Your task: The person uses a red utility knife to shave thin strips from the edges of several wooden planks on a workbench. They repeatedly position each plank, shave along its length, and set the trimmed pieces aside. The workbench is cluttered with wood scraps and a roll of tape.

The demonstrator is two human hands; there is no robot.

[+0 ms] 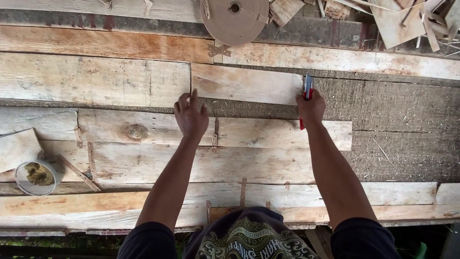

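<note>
A rough work surface of pale, weathered veneer sheets (143,158) fills the view, patched together with short strips of brown tape and laid over a darker, fibrous bed. Seen from above, the person's two bare arms reach away from the body toward twelve o'clock.

The left hand (190,117) lies palm down at about eleven o'clock from the body, fingers (184,100) loosely spread and holding nothing, their tips pressing the near left corner of a short veneer piece (247,84). That piece sits at twelve o'clock, butted against a longer sheet (91,79) at its nine o'clock side.

The right hand (311,108), at roughly one o'clock, is closed around a red-handled cutter (306,91) — its tip stands at the right end of the short veneer piece, and the handle's tail shows below the wrist.

Beyond the hands, at twelve o'clock near the top edge, lies a large roll of brown tape (235,19). At one to two o'clock from it, a heap of wood offcuts (397,21) is piled up. At the far nine o'clock side, low down, stands a round tin (36,177) with yellowish matter inside — a thin stick (79,172) rests just beside it. A dark patterned shirt (249,237) shows at six o'clock.
</note>
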